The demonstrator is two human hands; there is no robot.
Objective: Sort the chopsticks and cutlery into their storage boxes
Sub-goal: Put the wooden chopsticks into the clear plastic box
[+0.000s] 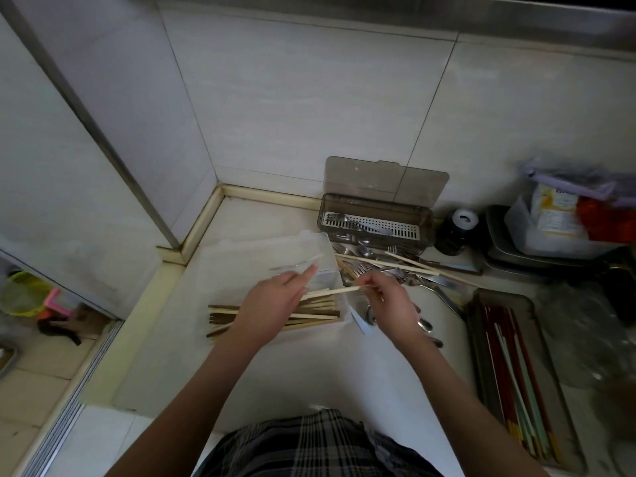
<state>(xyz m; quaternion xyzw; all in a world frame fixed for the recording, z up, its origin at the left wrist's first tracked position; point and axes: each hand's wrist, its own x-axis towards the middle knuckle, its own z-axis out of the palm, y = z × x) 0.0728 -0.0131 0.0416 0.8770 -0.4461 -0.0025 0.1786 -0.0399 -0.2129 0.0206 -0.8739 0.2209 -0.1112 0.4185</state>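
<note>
**Chopstick over the clear box, cutlery still loose on the counter**

Head view: I see both hands working above the clear plastic box (323, 249) that sits on the pale counter (309, 373), near the corner of the tiled wall. My right hand (389, 304) pinches one end of a pale wooden chopstick (330, 291) between thumb and fingertips; the stick runs leftward, roughly level, across the box's right side. My left hand (272, 304) lies over the box with its fingers stretched forward; the chopstick's far end disappears under it, so I cannot tell whether that hand grips anything. Under the left hand, a bundle of wooden chopsticks (223, 316) lies lengthwise in the box, the darker ends pointing left.

Behind the right hand, a loose pile of cutlery (395, 266) with forks, spoons and a few more chopsticks is spread on the counter. Just beyond it stands a smoky grey cutlery box (375, 222) with its lid (385, 180) tipped up against the wall and a white slotted tray inside. On the right, a long grey tray (481, 339) holds red and pale green chopsticks (516, 373) laid lengthwise. A dark jar (456, 232) stands beside the grey box.
</note>
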